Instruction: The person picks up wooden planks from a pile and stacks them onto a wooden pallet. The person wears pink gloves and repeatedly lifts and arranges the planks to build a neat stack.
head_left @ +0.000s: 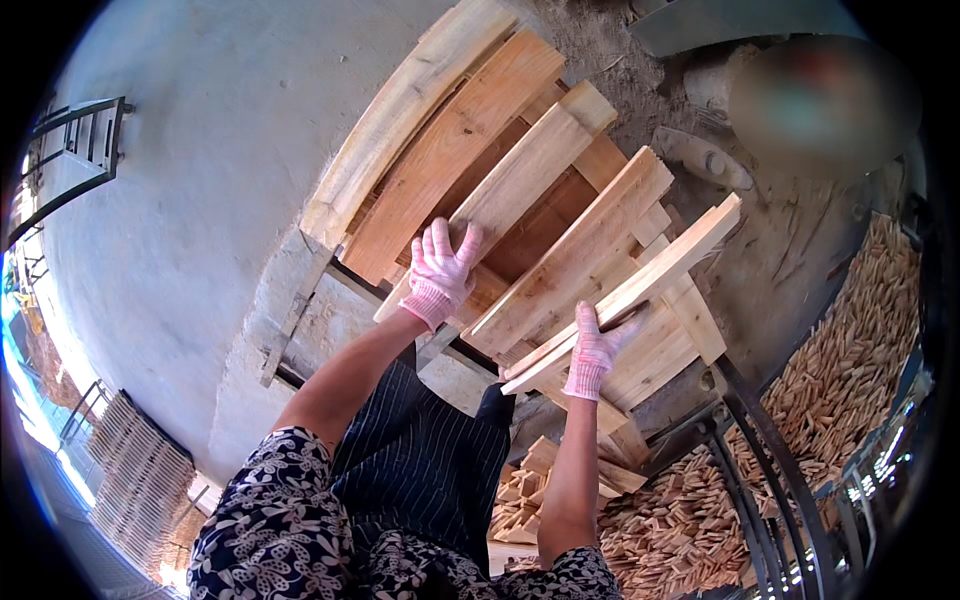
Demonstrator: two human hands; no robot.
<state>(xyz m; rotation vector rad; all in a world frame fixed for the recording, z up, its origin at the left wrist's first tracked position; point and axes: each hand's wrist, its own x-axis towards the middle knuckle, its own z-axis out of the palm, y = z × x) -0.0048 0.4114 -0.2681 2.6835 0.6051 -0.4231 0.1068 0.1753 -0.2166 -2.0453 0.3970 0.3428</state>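
My left hand [442, 270], in a pinkish-white knit glove, rests on the near part of a pale wooden plank [535, 157]. Its fingers are stretched out and the thumb stands apart. A glove of the same kind covers my right hand [594, 352], which grips a narrow wooden board [660, 272] with the thumb along its side. That board is tilted, and its far end sticks out to the upper right. Between my hands lies another plank [570, 260]. Left of them are a wide reddish plank [460, 150] and a thick pale timber [400, 115].
Loose wood pieces form a large heap [680, 530] at the lower right, beside dark curved metal bars [775, 470]. Stacked slats [135, 480] stand at the lower left. A metal frame [85, 145] is at the far left on the grey concrete floor [190, 220].
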